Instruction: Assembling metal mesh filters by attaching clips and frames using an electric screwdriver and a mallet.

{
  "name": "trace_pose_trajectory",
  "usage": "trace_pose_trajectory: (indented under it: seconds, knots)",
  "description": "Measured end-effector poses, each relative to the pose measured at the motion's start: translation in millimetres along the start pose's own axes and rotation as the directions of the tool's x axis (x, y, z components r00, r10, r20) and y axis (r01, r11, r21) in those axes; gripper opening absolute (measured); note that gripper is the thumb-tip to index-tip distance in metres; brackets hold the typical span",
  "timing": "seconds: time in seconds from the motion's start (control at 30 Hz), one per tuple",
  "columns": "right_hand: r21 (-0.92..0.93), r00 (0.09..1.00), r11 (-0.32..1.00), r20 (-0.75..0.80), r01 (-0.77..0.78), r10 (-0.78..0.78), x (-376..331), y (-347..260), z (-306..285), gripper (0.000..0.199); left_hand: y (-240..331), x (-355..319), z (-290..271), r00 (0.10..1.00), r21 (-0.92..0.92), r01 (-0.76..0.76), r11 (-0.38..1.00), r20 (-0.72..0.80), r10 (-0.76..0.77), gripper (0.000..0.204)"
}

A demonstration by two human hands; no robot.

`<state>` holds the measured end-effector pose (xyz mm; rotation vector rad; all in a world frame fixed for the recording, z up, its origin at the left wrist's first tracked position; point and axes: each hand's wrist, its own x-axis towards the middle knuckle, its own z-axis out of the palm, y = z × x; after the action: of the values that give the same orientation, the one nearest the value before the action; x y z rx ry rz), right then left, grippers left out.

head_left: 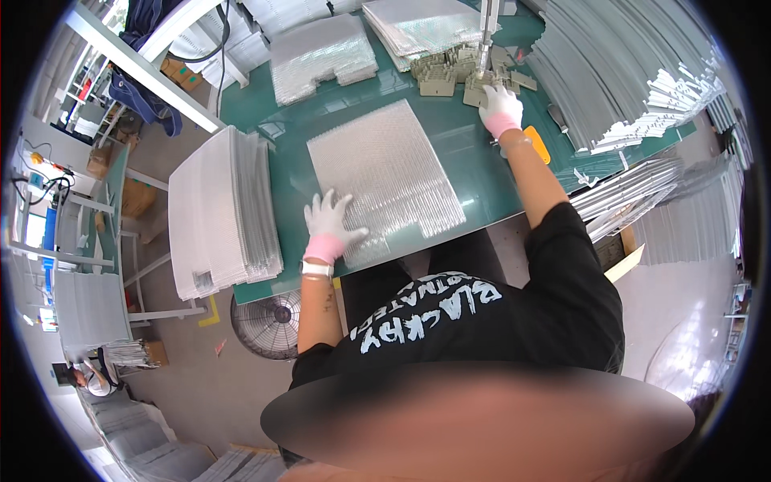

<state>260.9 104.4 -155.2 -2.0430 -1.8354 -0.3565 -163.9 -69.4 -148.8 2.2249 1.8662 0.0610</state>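
Note:
A white translucent ribbed sheet [385, 173], hollow like corrugated plastic, lies flat on the green tabletop [474, 161] in front of me. My left hand [329, 221], in a white glove with a pink cuff, rests on its near left corner with fingers spread. Farther off to the right, my right hand [501, 108], gloved alike, reaches to a heap of khaki molded plastic pieces [438, 78]. Its fingers are closed at a khaki plastic piece [475, 94] on the heap's near side; the fingertips are partly hidden.
Stacked white sheets [217, 213] stand at the table's left edge; more cut sheets [321, 56] lie at the back. A tall grey sheet stack [618, 72] fills the right. A yellow object [536, 145] and a dark-handled tool [557, 117] lie beside my right arm. A floor fan [273, 321] stands below.

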Motion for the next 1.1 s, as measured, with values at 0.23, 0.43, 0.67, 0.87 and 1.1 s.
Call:
trace_pose_trajectory:
  seconds: [0.23,0.43,0.67,0.87,1.1]
  knots:
    - [-0.216,0.938,0.972,0.311,-0.089,0.155,26,-10,-17,0.052,57,-81,-6,0.918,0.047,-0.114,0.992,-0.377,0.123,0.073]
    - [0.269,0.95,0.953,0.306,-0.139,0.052,2,-11,-14,0.058,72,-131,76,0.867,-0.826,0.241,0.51,0.419,0.269,0.016]
    - [0.822,0.693,0.207,0.561,-0.531,-0.453,-211,-92,-110,0.043,82,-126,120,0.921,-0.754,0.192,-0.628,0.36,-0.15,0.032]
    - [0.236,0.271,-0.144,0.693,-0.961,-0.668,-337,-108,-52,0.048,88,-124,115,0.917,-0.821,0.207,-0.532,0.353,-0.188,0.035]
    - [0.162,0.397,-0.386,0.628,-0.908,-0.67,-337,-108,-31,0.036,92,-127,125,0.973,-0.996,-0.008,0.083,-0.027,-0.229,0.037]
